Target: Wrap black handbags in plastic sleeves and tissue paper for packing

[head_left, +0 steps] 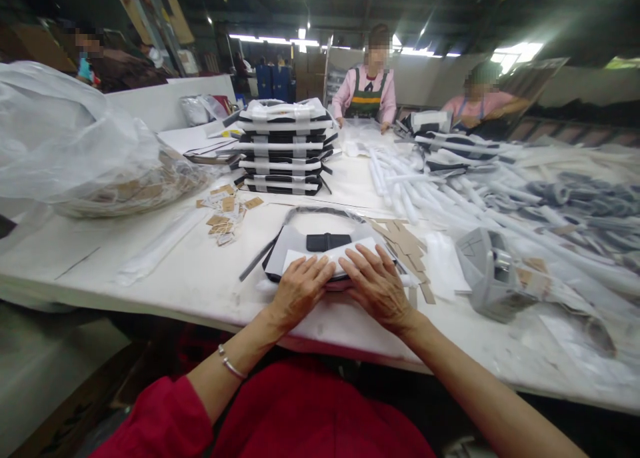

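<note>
White table [205,291], hands [303,286] [376,283] palm-down, wrapped bag [329,242] beneath

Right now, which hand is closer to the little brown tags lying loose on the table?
The left hand. It's to the right of the loose brown tags and nearer the person's body. The right hand is farther right, beyond the left one.

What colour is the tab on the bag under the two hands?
The tab is black; see the head view.

Black handbag [327,243], partly under white sheet [332,252], flat on table [210,288]
</note>
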Demonstrator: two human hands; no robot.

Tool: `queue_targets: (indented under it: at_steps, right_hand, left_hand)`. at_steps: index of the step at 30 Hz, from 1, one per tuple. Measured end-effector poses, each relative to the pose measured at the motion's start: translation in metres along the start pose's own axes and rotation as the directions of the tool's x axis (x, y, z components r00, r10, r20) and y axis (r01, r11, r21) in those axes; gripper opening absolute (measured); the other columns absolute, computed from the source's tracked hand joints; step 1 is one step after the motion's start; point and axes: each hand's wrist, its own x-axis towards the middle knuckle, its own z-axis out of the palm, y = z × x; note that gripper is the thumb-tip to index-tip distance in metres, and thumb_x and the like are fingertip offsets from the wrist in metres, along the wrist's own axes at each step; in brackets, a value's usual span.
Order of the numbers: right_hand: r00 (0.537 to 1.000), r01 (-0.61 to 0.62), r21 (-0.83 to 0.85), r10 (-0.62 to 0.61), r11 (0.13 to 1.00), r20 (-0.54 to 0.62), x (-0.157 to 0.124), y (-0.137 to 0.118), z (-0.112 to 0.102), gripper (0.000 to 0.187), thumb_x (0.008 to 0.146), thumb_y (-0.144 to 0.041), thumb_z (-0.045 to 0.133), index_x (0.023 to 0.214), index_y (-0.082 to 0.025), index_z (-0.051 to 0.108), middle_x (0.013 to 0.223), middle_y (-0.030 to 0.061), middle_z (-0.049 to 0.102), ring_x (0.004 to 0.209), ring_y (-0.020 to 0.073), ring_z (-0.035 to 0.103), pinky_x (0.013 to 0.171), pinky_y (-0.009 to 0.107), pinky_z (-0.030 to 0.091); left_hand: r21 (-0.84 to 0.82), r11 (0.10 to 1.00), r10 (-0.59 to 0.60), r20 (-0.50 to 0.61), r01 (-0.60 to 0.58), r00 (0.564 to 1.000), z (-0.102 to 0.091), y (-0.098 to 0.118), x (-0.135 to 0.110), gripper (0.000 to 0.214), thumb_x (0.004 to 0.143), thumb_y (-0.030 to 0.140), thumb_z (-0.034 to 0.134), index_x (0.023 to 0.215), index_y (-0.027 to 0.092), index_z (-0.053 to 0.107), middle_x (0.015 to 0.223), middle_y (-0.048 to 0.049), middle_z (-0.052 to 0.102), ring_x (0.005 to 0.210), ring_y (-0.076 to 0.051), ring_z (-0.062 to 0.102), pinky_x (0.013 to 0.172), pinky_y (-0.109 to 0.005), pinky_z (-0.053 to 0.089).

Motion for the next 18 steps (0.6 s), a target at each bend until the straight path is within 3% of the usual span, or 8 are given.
queue_targets:
  at_steps: [5,10,18]
  right_hand:
    - [0.995,0.062,-0.017,-0.061,0.998,0.076,0.008,0.01,0.006,0.029,0.094,-0.02,0.057,0.123,-0.016,0.061,0.121,0.0103,0.067,0.115,0.0262,0.056,0.105,0.045,0.036]
    - [0.993,0.084,-0.004,-0.084,0.996,0.078,0.004,0.015,0.014,0.023,0.097,-0.021,0.053,0.117,-0.02,0.064,0.106,0.0058,0.071,0.09,0.0205,0.059,0.082,0.036,0.041]
    - [0.999,0.032,-0.004,-0.032,0.999,-0.019,-0.008,0.012,0.027,0.021,0.097,-0.021,0.053,0.115,-0.022,0.065,0.11,0.0056,0.071,0.095,0.0212,0.057,0.085,0.037,0.037]
  left_hand:
    - [0.084,0.995,0.061,-0.084,-0.053,0.995,0.009,-0.003,-0.005,0.037,0.095,0.018,0.054,0.132,0.017,0.054,0.132,-0.0097,0.063,0.117,-0.026,0.06,0.095,-0.04,0.049]
    - [0.147,0.987,0.08,-0.055,-0.071,0.995,0.012,-0.004,-0.008,0.038,0.098,0.017,0.049,0.135,0.02,0.053,0.134,-0.008,0.062,0.12,-0.026,0.058,0.097,-0.04,0.049]
    - [0.273,0.954,0.097,0.097,-0.12,0.991,0.005,0.005,-0.012,0.047,0.097,0.018,0.045,0.145,0.015,0.041,0.147,-0.0138,0.047,0.133,-0.033,0.046,0.108,-0.049,0.039]
